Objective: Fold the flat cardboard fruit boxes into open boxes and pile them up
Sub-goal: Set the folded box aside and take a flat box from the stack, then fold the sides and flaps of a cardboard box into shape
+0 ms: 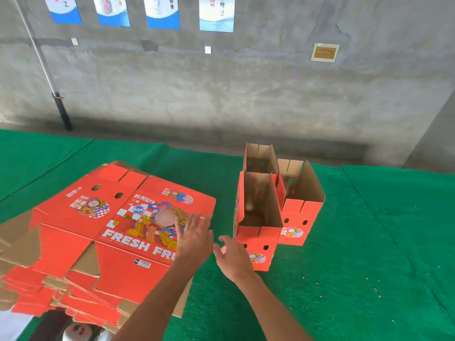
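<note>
Green felt matting [344,279] covers the floor in front of a bare grey concrete wall [246,94]. On the matting to the left lies a thick stack of flat boxes [98,242], red cardboard with brown undersides; the top sheet shows a cartoon figure, a checkered pattern and the words "FRESH FRU", the rest hidden behind an arm. The stack's flaps fan out unevenly along its left and near edges. To the right of the stack three folded boxes [275,205] stand upright with open tops, packed against each other: one at the front, one behind it, one on the right side. Each shows a brown interior and red outer walls with small oval holes. The left hand [195,238] hovers over the right edge of the top flat sheet, fingers straight and spread, holding nothing; whether it touches the cardboard cannot be told. The right hand [232,258] is just beside the front folded box, fingers relaxed and apart, gripping nothing. Along the top of the wall hang four blue and white posters [162,11], cut off by the frame edge. A black pole [62,112] with a white upper section leans against the wall at left, and a small framed plaque [325,52] sits on the wall at right
</note>
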Motion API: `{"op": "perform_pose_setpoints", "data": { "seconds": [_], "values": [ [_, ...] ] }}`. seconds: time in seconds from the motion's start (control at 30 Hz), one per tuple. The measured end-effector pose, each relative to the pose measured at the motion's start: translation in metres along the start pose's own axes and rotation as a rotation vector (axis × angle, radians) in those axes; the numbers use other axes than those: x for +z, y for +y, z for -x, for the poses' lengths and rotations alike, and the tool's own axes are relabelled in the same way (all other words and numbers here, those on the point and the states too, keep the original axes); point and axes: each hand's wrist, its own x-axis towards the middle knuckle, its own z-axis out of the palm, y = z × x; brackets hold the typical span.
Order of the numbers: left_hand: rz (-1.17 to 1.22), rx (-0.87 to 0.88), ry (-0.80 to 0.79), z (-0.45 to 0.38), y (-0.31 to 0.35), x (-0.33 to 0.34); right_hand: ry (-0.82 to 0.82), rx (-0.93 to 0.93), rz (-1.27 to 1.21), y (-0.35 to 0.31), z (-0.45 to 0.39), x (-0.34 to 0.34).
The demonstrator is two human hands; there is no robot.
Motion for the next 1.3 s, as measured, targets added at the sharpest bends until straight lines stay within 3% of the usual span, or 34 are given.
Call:
{"op": "perform_pose_setpoints", "data": {
  "seconds": [0.23,0.37,0.47,0.6,0.77,0.97,1.3],
  "values": [
    [-0.126,-0.464,0.132,0.011,-0.126,-0.081,-0.167,0.074,-0.187,-0.039,0.010,0.034],
    [-0.155,-0.672,0.132,0.025,-0.183,-0.117,-0.122,0.092,-0.228,-0.048,0.016,0.039],
    [-0.128,-0.721,0.144,0.035,-0.212,-0.132,-0.089,0.136,-0.335,-0.052,0.023,0.039],
    [-0.058,-0.634,0.181,0.043,-0.220,-0.131,-0.033,0.155,-0.560,-0.056,0.031,0.040],
    [0.004,-0.492,0.205,0.051,-0.214,-0.127,-0.087,0.253,-0.979,-0.059,0.040,0.038],
    [-0.002,-0.391,0.143,0.065,-0.221,-0.121,-0.073,0.314,-1.025,-0.054,0.051,0.041],
    [0.023,-0.113,0.131,0.084,-0.217,-0.139,-0.066,0.233,-1.181,-0.047,0.063,0.036]
  ]
}}
